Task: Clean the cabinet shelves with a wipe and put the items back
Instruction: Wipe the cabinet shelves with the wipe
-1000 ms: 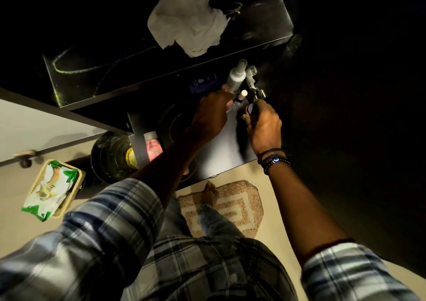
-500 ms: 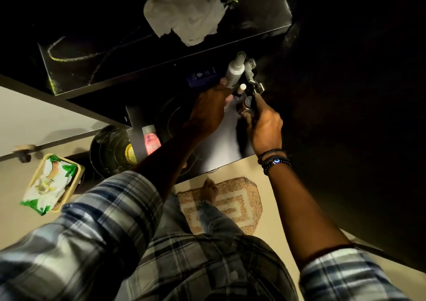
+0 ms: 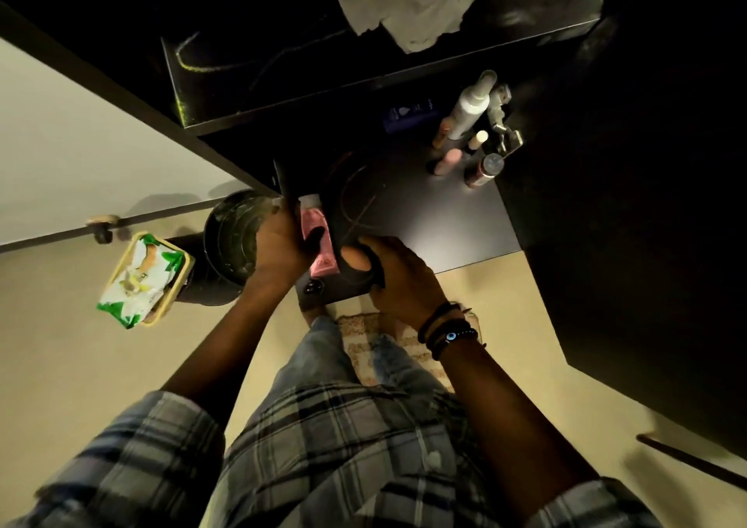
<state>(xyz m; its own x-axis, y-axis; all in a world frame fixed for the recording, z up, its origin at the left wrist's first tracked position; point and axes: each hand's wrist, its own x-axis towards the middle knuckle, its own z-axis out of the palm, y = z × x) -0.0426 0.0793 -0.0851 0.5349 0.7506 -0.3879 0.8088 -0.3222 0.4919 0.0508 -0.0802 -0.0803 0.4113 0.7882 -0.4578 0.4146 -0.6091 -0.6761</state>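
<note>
My left hand grips a pink tube at the front left corner of the dark lower shelf. Right beside it, my right hand curls round a dark round object at the shelf's front edge; what it is I cannot tell. A crumpled white wipe lies on the upper shelf. At the lower shelf's back right stand a white spray bottle, several small bottles and a dark-capped jar. A blue box lies behind them.
A green and white wipes pack rests on a yellow tray at the left, on the floor. A dark round bin stands beside the cabinet. A patterned rug lies under my feet. The dark cabinet door hangs open at the right.
Both hands have left the bottles at the shelf's back right and come to its front left. The left now grips the pink tube, the right a dark round object.
</note>
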